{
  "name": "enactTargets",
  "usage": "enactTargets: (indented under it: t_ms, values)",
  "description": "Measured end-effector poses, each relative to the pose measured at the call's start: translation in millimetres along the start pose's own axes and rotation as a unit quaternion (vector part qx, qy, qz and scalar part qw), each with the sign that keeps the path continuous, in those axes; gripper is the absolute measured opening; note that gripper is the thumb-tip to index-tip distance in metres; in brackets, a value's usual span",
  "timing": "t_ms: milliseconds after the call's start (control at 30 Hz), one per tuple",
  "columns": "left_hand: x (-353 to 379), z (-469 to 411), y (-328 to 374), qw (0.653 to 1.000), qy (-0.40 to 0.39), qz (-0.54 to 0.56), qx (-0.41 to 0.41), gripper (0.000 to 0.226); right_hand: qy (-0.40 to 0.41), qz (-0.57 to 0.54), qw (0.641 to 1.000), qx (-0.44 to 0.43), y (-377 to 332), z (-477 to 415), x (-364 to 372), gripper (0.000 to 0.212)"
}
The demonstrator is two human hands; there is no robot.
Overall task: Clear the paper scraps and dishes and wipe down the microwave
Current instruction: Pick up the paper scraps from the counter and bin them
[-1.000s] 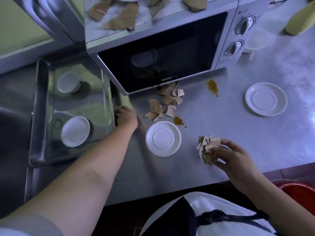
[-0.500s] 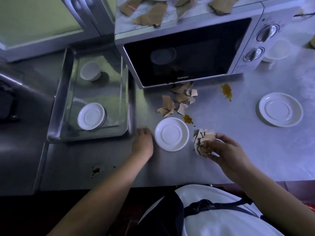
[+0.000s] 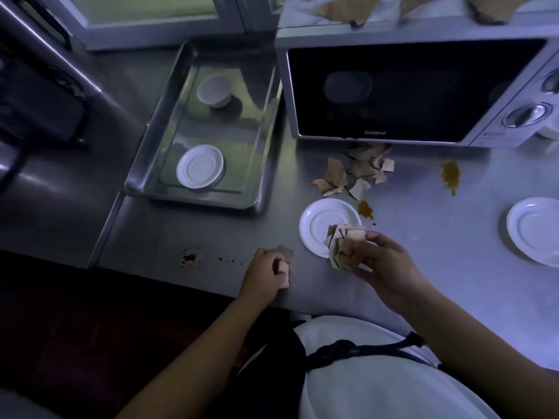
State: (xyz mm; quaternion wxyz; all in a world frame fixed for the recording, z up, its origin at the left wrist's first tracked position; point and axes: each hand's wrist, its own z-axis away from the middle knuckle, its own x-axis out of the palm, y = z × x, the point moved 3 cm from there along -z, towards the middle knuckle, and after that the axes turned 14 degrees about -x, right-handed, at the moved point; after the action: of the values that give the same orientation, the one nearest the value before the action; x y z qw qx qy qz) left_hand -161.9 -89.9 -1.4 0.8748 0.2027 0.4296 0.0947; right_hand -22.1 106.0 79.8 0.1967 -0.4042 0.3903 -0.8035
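My right hand [image 3: 384, 264] grips a crumpled bundle of brown paper scraps [image 3: 340, 244] just over the near edge of a white saucer [image 3: 320, 219]. My left hand [image 3: 264, 275] rests on the steel counter near its front edge, fingers curled round a small brown scrap [image 3: 286, 254]. More torn scraps [image 3: 354, 173] lie in a loose pile in front of the microwave [image 3: 408, 92], whose door is closed. Further scraps [image 3: 348, 10] lie on the microwave's top. A second white saucer [image 3: 535, 234] sits at the far right.
A steel tray [image 3: 187, 199] left of the microwave holds a white saucer [image 3: 199, 166] and a small white cup [image 3: 214, 92]. Yellow sauce stains [image 3: 450, 173] and a red spatter [image 3: 189, 258] mark the counter. A dark appliance stands at the far left.
My left hand has drawn back from the tray's corner to the counter's front edge and now holds a scrap. My right hand has carried its bundle left, over the saucer's rim.
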Motion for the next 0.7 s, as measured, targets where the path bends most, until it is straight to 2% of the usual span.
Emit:
enactTargets:
  t_ms: [67, 167, 233, 333, 467, 600, 700]
  values:
    - [-4, -6, 0, 1.0, 0.004, 0.012, -0.013, 0.03, 0.002, -0.01, 1.0, 0.002, -1, 0, -1, 0.021]
    - [-9, -14, 5, 0.999, -0.022, 0.012, -0.026, 0.063, 0.003, 0.001, 1.0, 0.0, -3, -1, -7, 0.02]
    - [-10, -16, 9, 0.999, -0.036, 0.002, -0.034, 0.075, 0.009, 0.007, 1.0, 0.003, -5, -2, -13, 0.02]
    - [-9, -17, 15, 0.998, -0.033, -0.018, -0.049, 0.071, 0.004, 0.009, 1.0, -0.001, -9, 0, -22, 0.018]
    - [-8, -19, 19, 0.995, -0.019, -0.056, -0.076, 0.047, -0.008, -0.015, 1.0, -0.007, -10, 5, -33, 0.017]
    - [-4, -15, 18, 0.996, 0.021, -0.025, -0.081, 0.068, 0.051, -0.012, 0.999, 0.015, -4, 3, -54, 0.018]
    - [-1, -13, 17, 0.995, 0.028, -0.015, -0.098, 0.06, 0.043, -0.021, 0.999, 0.011, -3, 4, -63, 0.032]
